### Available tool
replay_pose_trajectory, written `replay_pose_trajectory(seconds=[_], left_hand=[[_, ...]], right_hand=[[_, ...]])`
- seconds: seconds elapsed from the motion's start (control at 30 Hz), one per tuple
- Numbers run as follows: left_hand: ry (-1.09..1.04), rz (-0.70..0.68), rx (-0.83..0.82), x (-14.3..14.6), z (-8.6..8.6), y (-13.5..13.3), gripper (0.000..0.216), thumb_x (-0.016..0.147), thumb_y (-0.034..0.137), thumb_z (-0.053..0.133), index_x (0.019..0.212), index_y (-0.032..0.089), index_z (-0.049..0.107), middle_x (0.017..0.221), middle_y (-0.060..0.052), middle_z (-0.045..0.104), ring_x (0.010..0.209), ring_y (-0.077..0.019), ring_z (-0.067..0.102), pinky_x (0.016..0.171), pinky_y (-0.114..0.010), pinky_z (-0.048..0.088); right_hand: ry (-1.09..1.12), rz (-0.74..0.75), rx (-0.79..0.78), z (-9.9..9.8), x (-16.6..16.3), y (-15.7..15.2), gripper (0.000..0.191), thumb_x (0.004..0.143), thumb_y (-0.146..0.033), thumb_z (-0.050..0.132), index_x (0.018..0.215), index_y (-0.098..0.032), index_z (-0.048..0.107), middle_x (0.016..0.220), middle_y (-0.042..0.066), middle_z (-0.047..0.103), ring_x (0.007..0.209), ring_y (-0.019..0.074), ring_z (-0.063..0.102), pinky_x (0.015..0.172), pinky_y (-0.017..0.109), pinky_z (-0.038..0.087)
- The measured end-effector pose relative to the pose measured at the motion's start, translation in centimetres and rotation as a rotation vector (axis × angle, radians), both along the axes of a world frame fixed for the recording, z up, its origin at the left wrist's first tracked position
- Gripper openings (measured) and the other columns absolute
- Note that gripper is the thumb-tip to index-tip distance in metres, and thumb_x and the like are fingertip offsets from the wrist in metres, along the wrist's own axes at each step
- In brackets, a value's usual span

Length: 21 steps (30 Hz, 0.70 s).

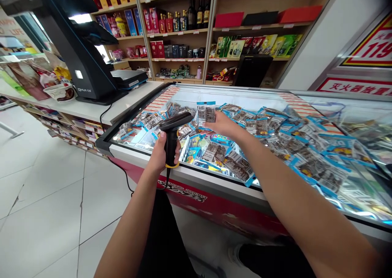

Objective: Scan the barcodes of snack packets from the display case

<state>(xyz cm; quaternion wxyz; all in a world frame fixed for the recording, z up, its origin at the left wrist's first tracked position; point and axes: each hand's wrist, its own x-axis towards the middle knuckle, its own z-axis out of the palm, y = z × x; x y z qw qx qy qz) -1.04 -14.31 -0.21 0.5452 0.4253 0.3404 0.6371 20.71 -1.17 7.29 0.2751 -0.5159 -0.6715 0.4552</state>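
My left hand (158,152) is wrapped round the grip of a black and yellow barcode scanner (176,122), whose head tilts to the right. Held up just right of the scanner head is a small clear snack packet (206,112) with a blue top edge and printed text. My right hand (225,125) grips this packet by its lower right side. Beneath both hands, many similar blue-edged packets (235,163) are spread over the top of a chest freezer (190,174). A scanner cable hangs down from the grip.
On the counter (122,110) at left stands a black checkout terminal (82,65), with a paper bowl (60,92) beside it. Shelves (180,29) of bottles and boxes line the back. Tiled floor (45,188) lies at lower left.
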Motion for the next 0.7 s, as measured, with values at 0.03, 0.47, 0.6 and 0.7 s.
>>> replay_pose_trajectory(seconds=[0.03,0.47,0.6,0.7], left_hand=[[0.004,0.0,0.004,0.0,0.0,0.0,0.077,0.083,0.094,0.074,0.108,0.022,0.063,0.059,0.007,0.059,0.032,-0.0107,0.047,0.035,-0.024,0.026],[0.041,0.057,0.04,0.2,0.3,-0.1,0.076,0.086,0.093,0.071,0.103,0.02,0.066,0.06,0.007,0.056,0.034,-0.0089,0.043,0.037,-0.024,0.029],[0.04,0.062,0.047,0.3,0.5,-0.3,0.076,0.085,0.093,0.072,0.104,0.02,0.066,0.06,0.007,0.056,0.034,-0.0083,0.041,0.037,-0.024,0.029],[0.052,0.058,0.052,0.4,0.5,-0.3,0.075,0.087,0.093,0.071,0.108,0.02,0.067,0.061,0.007,0.056,0.034,-0.0083,0.04,0.037,-0.024,0.029]], right_hand=[[-0.009,0.007,0.004,-0.1,-0.1,0.1,0.075,0.091,-0.027,0.092,0.161,-0.018,0.066,0.128,0.02,0.086,0.096,0.0377,0.087,0.084,0.05,0.073],[0.016,-0.037,-0.031,-0.9,-0.1,0.9,0.095,0.093,-0.032,0.092,0.175,-0.012,0.05,0.115,0.02,0.087,0.085,0.0378,0.087,0.078,0.049,0.073],[-0.135,-0.148,0.086,-1.4,0.6,2.1,0.088,0.1,-0.031,0.081,0.176,-0.01,0.043,0.137,0.026,0.08,0.086,0.0354,0.086,0.083,0.048,0.071],[-0.423,-0.163,0.195,-1.5,1.3,2.8,0.083,0.1,-0.036,0.082,0.17,-0.006,0.049,0.14,0.03,0.078,0.113,0.0451,0.083,0.099,0.051,0.066]])
